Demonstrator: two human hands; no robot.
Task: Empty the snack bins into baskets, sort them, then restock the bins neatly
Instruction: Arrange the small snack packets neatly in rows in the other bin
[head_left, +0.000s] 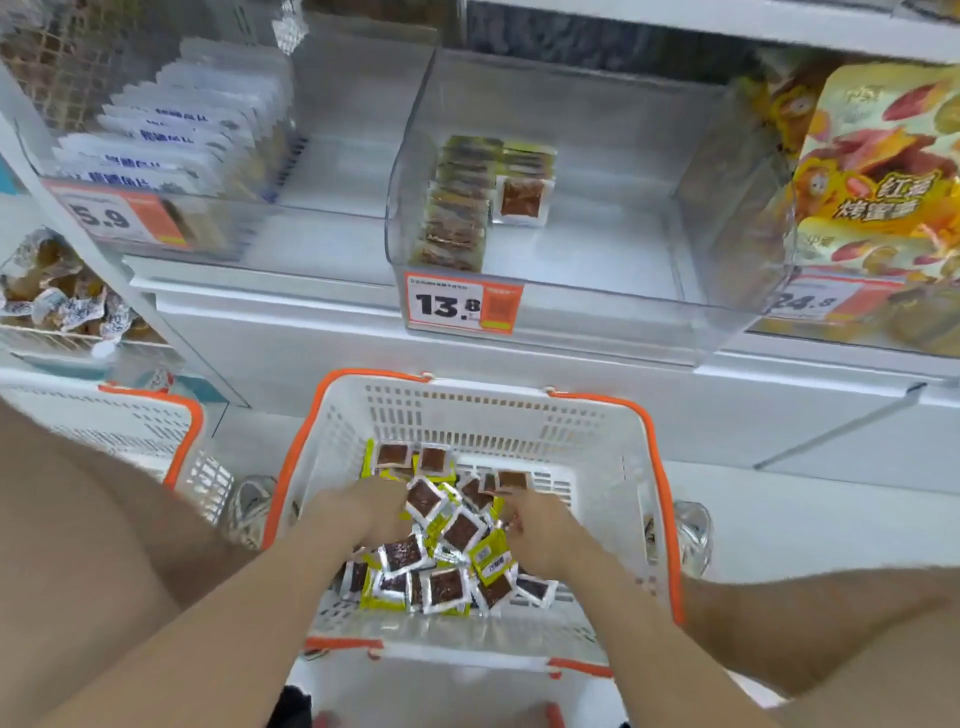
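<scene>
L hand (363, 512) & R hand (540, 525) are sunk among loose pkts (457, 532) in basket (661, 467); grip of either can't be told, fingertips hidden. Above, bin (597, 306) is only part-restocked. Risk: if a messy handful is grabbed, neat row (457, 208) is knocked askew.

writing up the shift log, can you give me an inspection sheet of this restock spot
surface: white floor; the basket stands on it between two shoes
job's things: basket, white with orange rim, holds loose brown-and-yellow packets; clear bin above holds one short row plus a few more, otherwise bare; price tag reads 13.8
clutter: second basket at left
grips: left grip and right grip both down among the basket's packets; hold unclear
cables: nothing seen
surroundings: shelf bins of white packets left, yellow bags right
</scene>
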